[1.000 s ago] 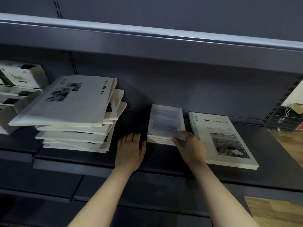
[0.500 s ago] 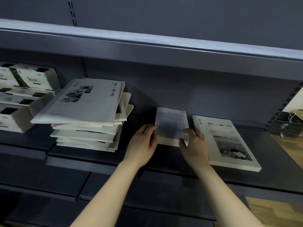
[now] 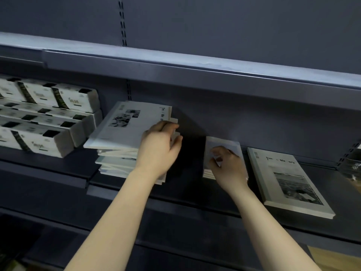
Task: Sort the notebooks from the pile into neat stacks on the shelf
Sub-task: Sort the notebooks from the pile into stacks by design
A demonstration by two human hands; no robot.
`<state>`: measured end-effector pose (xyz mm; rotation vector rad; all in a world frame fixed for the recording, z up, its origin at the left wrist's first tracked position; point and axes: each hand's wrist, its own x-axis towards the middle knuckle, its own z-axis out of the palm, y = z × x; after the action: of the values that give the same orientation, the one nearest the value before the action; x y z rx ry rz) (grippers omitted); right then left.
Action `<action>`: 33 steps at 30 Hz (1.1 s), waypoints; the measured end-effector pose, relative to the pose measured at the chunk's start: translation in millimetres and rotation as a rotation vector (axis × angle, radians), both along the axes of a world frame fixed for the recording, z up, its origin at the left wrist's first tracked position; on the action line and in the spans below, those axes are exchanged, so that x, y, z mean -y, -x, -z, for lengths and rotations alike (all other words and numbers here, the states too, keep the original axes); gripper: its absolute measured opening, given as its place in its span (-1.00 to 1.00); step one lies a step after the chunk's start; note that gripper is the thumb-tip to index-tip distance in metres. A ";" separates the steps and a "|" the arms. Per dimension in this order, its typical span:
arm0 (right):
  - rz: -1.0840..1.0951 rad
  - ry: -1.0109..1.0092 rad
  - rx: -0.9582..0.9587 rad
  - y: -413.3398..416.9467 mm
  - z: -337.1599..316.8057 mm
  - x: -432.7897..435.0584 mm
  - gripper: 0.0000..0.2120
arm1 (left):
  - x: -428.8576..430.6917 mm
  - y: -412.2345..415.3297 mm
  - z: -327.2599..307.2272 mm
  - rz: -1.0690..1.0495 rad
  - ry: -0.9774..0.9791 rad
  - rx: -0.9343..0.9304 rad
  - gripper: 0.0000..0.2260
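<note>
An untidy pile of white notebooks [image 3: 125,132] lies on the dark shelf [image 3: 187,192], left of centre. My left hand [image 3: 158,147] grips the right edge of the pile's upper books, fingers curled over the top cover. A small stack of smaller pale notebooks [image 3: 222,145] sits at the shelf's middle. My right hand [image 3: 228,167] rests on that stack with its fingers curled on the top cover. A single large white notebook [image 3: 287,180] with a black-and-white photo lies flat just right of the small stack.
Stacked white boxes [image 3: 45,122] with dark bands fill the shelf's left end. An upper shelf [image 3: 195,75] overhangs closely above. Dark trays [image 3: 351,167] and a wooden floor [image 3: 336,259] show at the far right. A lower shelf edge runs below my arms.
My left hand moved from the small stack's left side over to the big pile and took hold of its right edge. My right hand stayed on the small stack.
</note>
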<state>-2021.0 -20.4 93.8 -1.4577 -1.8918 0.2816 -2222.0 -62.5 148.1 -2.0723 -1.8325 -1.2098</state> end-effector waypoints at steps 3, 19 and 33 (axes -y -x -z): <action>-0.033 0.007 -0.066 23.9 -5.8 1.4 -0.75 | 5.8 37.6 -2.6 -0.120 0.054 -0.001 -0.68; -0.030 0.023 -0.051 82.7 8.7 5.4 -0.75 | 29.4 139.1 -8.5 -0.522 0.297 0.167 -0.41; 0.033 0.032 0.163 39.0 16.8 11.5 -0.75 | 21.6 108.2 -19.6 -0.070 0.142 0.898 -0.79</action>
<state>-2060.0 -31.8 77.0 -1.5725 -1.9982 0.1825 -2330.1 -84.1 167.6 -1.5904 -2.3228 -2.2906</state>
